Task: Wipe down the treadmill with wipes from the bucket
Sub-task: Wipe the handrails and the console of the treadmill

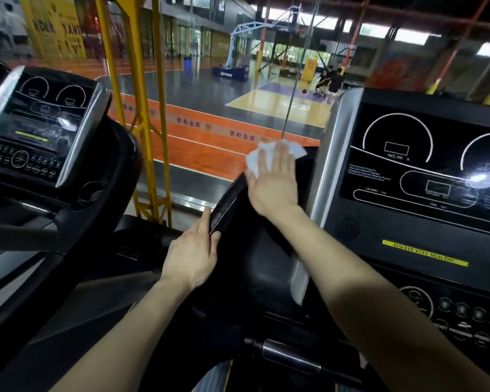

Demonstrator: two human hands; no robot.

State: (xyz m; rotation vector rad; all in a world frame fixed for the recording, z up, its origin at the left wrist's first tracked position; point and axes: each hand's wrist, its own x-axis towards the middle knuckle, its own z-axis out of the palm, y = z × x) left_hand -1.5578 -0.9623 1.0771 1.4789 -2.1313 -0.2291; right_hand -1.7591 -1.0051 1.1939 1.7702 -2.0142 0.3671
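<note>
White against black: we press a wipe [259,157] flat under our right hand [275,182], fingers straight and spread, on the dark housing [255,264] just left of the treadmill [321,171] and its console [425,179]. Nearer to us, our left hand [194,250] curls thumb and fingers round the housing's raised rim [227,205], apparently to steady it. The bucket is out of view. A second machine [40,123] stands to the left, a basketball court [280,100] far beyond the glass. We judge the wiping well under way on this side panel; the next move calls for even, flat pressure down the panel, then a lighter pass right across screen and buttons
</note>
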